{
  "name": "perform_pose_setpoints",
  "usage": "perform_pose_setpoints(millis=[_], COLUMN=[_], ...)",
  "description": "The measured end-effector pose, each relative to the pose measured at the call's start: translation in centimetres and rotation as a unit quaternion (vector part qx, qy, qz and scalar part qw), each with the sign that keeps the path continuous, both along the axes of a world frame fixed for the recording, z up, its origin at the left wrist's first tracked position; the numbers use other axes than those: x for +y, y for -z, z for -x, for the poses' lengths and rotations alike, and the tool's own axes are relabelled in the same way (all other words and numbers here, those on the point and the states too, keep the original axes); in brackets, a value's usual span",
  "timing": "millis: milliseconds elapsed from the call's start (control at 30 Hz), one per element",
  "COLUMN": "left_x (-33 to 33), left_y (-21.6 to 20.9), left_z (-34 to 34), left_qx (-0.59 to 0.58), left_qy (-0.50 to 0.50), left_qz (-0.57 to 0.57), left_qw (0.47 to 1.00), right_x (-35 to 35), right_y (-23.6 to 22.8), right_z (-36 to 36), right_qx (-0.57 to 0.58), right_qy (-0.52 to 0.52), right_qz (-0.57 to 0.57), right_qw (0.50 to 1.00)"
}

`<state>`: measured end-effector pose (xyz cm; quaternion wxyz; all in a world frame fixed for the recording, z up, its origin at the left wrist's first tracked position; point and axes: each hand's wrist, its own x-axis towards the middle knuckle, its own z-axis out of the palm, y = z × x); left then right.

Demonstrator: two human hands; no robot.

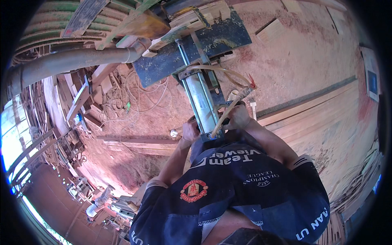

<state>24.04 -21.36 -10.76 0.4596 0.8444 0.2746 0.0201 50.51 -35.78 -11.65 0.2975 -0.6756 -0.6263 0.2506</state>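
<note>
A pneumatic cylinder [201, 102] with a pale barrel and bright tie rods runs from my body toward a dark metal plate [153, 67] strewn with sawdust. Its shiny rod points at wooden blocks [214, 12] at the plate's far side. My left hand [190, 130] is closed just left of the cylinder's near end; what its fingers hold is hidden. On the other side, my right hand [238, 117] is curled round a dark handle-like part beside the cylinder. A tan air hose [230, 108] loops from the near end past my right hand to a red-tipped fitting [251, 83].
A thick grey duct [73, 67] crosses the upper left, below slatted green framing [122, 24]. Scrap wood [79, 100] and tangled cords lie left. Long boards [314, 102] lie on the dusty floor at right. Another person [96, 206] is far off, lower left.
</note>
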Motion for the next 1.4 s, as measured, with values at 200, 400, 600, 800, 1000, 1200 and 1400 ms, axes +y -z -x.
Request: perform_pose_setpoints(millis=[200,400,600,800,1000,1200,1400], left_x=[0.1,-0.1,-0.2,-0.4,-0.3,-0.3,0.0], left_y=[0.9,1.2,1.2,2.2,2.8,1.4,-0.2], left_z=[0.8,1.0,0.7,0.9,1.2,0.5,-0.2], left_qx=[0.025,0.037,0.017,-0.016,0.003,0.004,-0.025], left_qy=[0.020,0.013,0.003,-0.007,0.005,-0.006,-0.006], left_qz=[0.001,-0.028,-0.014,-0.010,-0.015,0.013,0.006], left_qw=[0.999,0.999,1.000,1.000,1.000,1.000,1.000], right_x=[0.0,0.1,0.2,0.2,0.2,0.4,0.6], right_y=[0.2,-0.2,-1.0,0.0,0.9,-0.3,-1.2], right_z=[0.1,0.0,-0.2,0.0,0.1,0.0,-0.2], right_qx=[-0.039,-0.023,0.008,-0.040,-0.030,-0.021,-0.001], right_qy=[-0.007,-0.011,-0.017,0.012,0.014,0.015,0.015], right_qz=[0.014,0.027,0.022,-0.028,-0.051,-0.046,-0.065], right_qw=[0.999,0.999,1.000,0.999,0.998,0.999,0.998])
